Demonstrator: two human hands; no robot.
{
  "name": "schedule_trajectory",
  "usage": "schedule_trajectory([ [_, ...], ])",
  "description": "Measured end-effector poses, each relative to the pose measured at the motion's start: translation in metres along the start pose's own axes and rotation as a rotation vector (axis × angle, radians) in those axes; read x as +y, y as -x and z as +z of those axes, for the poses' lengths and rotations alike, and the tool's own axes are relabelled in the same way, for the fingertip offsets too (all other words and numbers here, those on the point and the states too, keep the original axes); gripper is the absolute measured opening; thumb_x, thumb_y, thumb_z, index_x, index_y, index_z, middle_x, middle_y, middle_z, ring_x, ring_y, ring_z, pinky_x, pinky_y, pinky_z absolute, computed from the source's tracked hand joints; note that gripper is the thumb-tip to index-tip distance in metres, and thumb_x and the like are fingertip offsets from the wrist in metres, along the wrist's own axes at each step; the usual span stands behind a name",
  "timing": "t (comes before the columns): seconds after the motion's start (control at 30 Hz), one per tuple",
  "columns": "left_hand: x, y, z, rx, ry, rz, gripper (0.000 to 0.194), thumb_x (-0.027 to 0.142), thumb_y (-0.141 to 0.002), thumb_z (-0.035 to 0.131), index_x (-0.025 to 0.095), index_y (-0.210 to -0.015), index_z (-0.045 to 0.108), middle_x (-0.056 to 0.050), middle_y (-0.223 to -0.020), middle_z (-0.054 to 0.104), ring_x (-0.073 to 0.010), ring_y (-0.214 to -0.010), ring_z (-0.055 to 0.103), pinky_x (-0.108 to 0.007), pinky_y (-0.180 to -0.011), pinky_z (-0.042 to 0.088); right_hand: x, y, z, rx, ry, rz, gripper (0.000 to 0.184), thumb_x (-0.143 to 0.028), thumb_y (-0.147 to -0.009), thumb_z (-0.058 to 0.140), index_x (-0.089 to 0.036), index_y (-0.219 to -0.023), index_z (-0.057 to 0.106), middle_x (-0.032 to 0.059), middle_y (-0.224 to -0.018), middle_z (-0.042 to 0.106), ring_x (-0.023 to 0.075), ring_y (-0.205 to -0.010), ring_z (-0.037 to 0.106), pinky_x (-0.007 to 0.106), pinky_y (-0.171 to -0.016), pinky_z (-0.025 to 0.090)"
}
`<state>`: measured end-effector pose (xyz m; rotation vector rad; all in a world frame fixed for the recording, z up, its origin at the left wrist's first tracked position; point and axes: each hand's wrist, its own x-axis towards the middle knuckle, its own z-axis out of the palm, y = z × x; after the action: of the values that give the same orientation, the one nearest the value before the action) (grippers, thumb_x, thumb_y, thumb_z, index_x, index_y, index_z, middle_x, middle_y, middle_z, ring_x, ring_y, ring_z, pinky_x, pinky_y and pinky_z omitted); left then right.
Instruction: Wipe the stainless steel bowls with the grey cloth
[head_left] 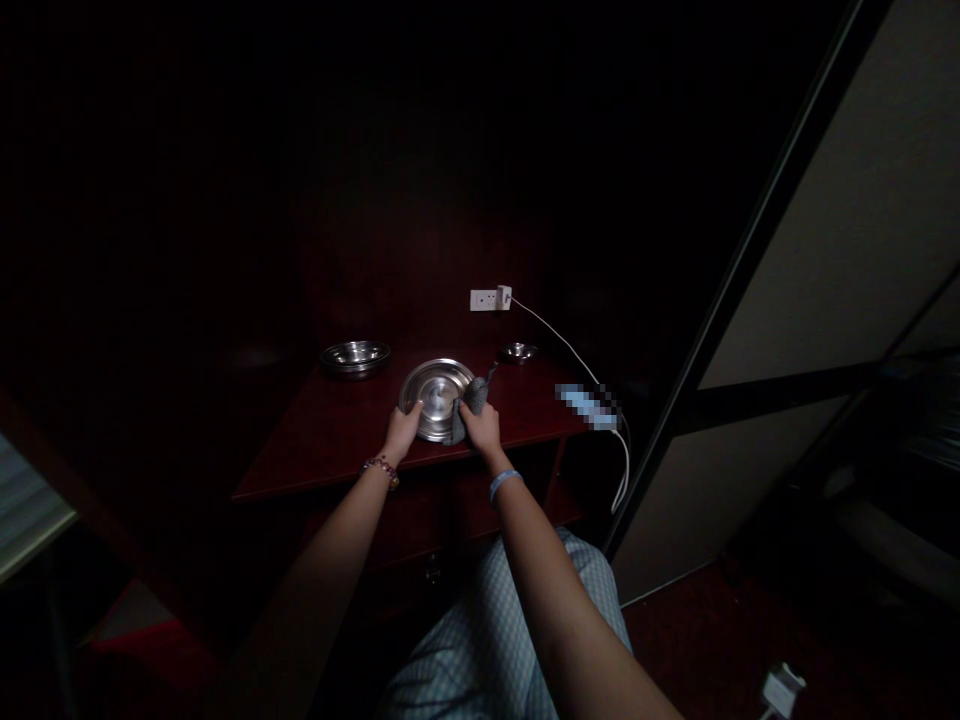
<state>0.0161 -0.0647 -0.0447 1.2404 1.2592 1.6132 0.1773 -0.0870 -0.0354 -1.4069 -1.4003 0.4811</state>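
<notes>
Steel dish (437,390), round, no long axis, lies straight ahead over the worktop (315,430) near its front edge, between left hand (403,430), pinching the near-left rim, and right hand (484,428), gripping grey cloth (474,396) against the right side, both equally near.

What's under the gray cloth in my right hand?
Under the gray cloth is the right side of a shiny metal plate; its center shows. The stretch of rim beneath the cloth and your right hand is covered.
</notes>
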Motion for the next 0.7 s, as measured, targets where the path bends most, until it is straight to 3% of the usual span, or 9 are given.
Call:
schedule_trajectory([
  [0.33,-0.0018,-0.0009,0.0001,-0.022,-0.055,0.016,0.023,0.027,-0.076,0.060,0.012,-0.091,0.068,-0.013,-0.098,0.072,-0.0232,-0.096,0.066,-0.034,-0.089,0.047,-0.0028,0.0018,-0.0016,0.003,0.015,-0.003,0.025,-0.031,-0.084,0.058,-0.013,-0.097,0.070,0.0112,-0.092,0.073,0.0214,-0.090,0.068,0.026,-0.082,0.050],
  [0.7,0.0016,0.0007,0.0014,0.006,0.006,-0.016,0.026,0.026,-0.073,0.064,0.012,-0.094,0.069,-0.012,-0.093,0.073,-0.0236,-0.100,0.066,-0.033,-0.091,0.047,0.0014,-0.0014,0.0006,0.000,0.027,0.000,0.026,-0.033,-0.084,0.057,-0.013,-0.094,0.069,0.0112,-0.090,0.072,0.0208,-0.087,0.068,0.026,-0.080,0.050],
])
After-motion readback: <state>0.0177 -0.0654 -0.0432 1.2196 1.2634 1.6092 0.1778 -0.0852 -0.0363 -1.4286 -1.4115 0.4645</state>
